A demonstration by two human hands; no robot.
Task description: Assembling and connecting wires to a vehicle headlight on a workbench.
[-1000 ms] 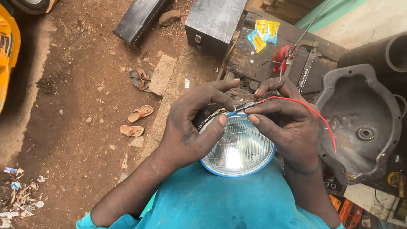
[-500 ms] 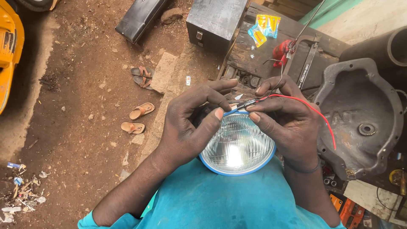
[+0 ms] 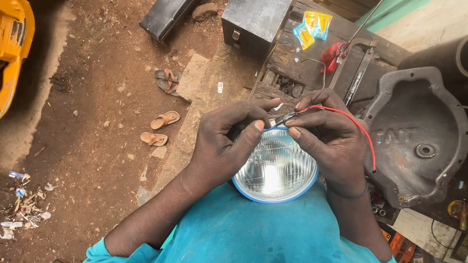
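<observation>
Round headlamp (image 3: 275,168) gripped on the lap by both hands, left (image 3: 222,146) and right (image 3: 331,141), pinching red wire (image 3: 358,129)

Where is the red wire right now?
In the head view, the red wire arcs over the back of the right hand, right of the round headlamp. Its metal tip is pinched between both hands' fingertips just above the lamp's top edge.

A round, blue-rimmed glass headlamp (image 3: 274,168) is held face-up between both hands; a thin red wire (image 3: 358,129) is pinched at its top edge.
</observation>
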